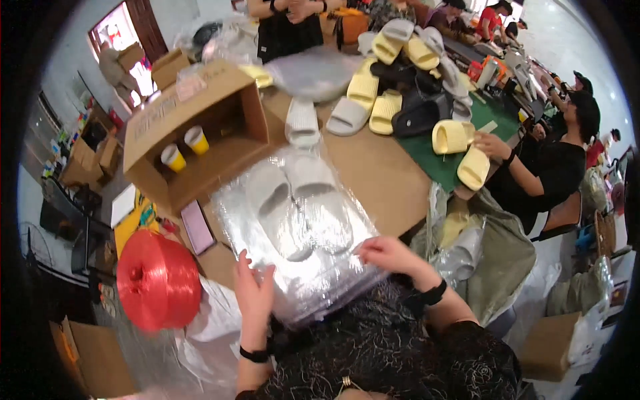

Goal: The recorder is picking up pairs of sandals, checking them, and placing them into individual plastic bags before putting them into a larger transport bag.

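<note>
A pair of pale grey slippers (313,181) lies inside a clear plastic bag (263,230), flat on a stack of shiny clear bags in front of me. My left hand (255,287) is beside the bag's near left edge, fingers raised and apart, holding nothing. At the bag's right edge, my right hand (393,257) has its fingers curled together on the plastic. Ahead, a single grey slipper (303,121) touches the far end of the bag. Another grey slipper (348,117) rests to its right.
An open cardboard box (193,110) with two yellow-and-white cups stands at the left. Nearer are a phone (197,227) and a red twine roll (159,280). Yellow, grey and black slippers pile up beyond. At right, a co-worker's hand (492,145) touches yellow slippers above a green sack (497,267).
</note>
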A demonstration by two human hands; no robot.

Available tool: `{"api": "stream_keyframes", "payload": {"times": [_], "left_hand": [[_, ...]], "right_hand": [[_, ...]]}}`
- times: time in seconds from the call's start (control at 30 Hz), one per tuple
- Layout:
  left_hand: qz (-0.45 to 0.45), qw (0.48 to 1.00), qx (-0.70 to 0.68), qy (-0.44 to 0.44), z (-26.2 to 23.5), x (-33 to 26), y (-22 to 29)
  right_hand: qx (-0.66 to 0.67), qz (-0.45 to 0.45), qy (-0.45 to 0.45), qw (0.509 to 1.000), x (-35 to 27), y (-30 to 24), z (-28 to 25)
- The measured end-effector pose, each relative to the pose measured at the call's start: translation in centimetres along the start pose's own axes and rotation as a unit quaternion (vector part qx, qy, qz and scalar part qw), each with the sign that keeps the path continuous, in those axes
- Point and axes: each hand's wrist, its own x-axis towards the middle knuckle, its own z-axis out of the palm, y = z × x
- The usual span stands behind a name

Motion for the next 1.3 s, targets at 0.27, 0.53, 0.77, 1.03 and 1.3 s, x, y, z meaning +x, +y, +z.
{"api": "stream_keyframes", "payload": {"times": [0.27,0.53,0.77,1.03,1.3], "left_hand": [[-0.071,0.972,-0.120,-0.190,0.8,1.9,-3.3],[-0.136,0.951,-0.194,-0.198,0.5,1.2,-4.0],[-0.165,0.935,-0.237,-0.205,0.8,1.0,-4.9],[-0.163,0.930,-0.270,-0.186,1.3,1.0,-3.7],[-0.146,0.948,-0.205,-0.193,1.7,0.6,-3.8]], "right_hand": [[0.146,0.052,0.202,0.967,0.9,1.3,-4.8],[0.021,0.050,0.093,0.994,5.0,0.9,-3.3],[0.027,0.063,0.126,0.990,4.1,2.3,-5.9],[-0.111,0.154,0.102,0.976,10.0,-0.3,-6.4],[0.100,0.084,0.196,0.972,10.8,4.1,-6.9]]}}
